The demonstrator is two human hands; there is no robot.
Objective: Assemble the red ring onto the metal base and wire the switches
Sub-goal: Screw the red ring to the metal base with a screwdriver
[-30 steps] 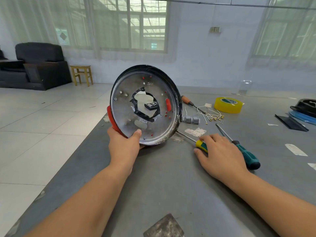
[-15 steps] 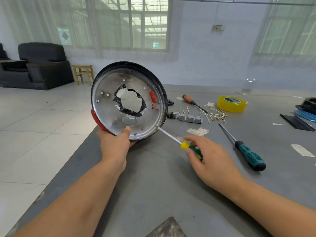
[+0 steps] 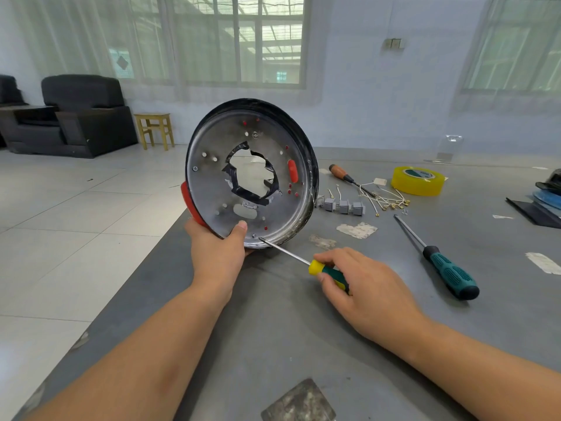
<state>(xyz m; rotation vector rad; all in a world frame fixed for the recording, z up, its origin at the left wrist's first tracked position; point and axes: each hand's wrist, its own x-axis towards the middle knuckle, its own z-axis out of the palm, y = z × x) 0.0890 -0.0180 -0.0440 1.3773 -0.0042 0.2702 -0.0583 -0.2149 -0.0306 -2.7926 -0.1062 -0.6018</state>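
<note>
Holding the metal base [image 3: 212, 183] upright on its rim near the desk's [image 3: 303, 329] left edge, the left hand [image 3: 217, 253] grips the lower rim, thumb pressed on the inner face, while the right hand [image 3: 364, 287] is curled round the yellow-and-green screwdriver [image 3: 326, 270], whose tip touches a screw low on the plate just beside that thumb. The red ring [image 3: 189, 203] sits behind the base, showing at its left rim and through slots in the plate.

The chief risk looks to be a slip: the blade comes in at a slant, not square to the screw, and a cam-out would likely send the tip into the thumb beside it. The base is steadied by one hand only, so a hard push could tip it back or skate it towards the left edge, beyond which lies the tiled floor. The ragged, tape-lined centre hole could catch a finger.

The grey switches [image 3: 343, 206] and their loose wires [image 3: 384, 199] lie just right of the base, where a rolling rim could sweep them. Towards the far edge lie an orange-handled screwdriver [image 3: 340, 172] and a roll of yellow tape [image 3: 417, 180]; a teal screwdriver [image 3: 449, 271] lies well right of the working hand. Bare desk shows on the near side of both hands.
</note>
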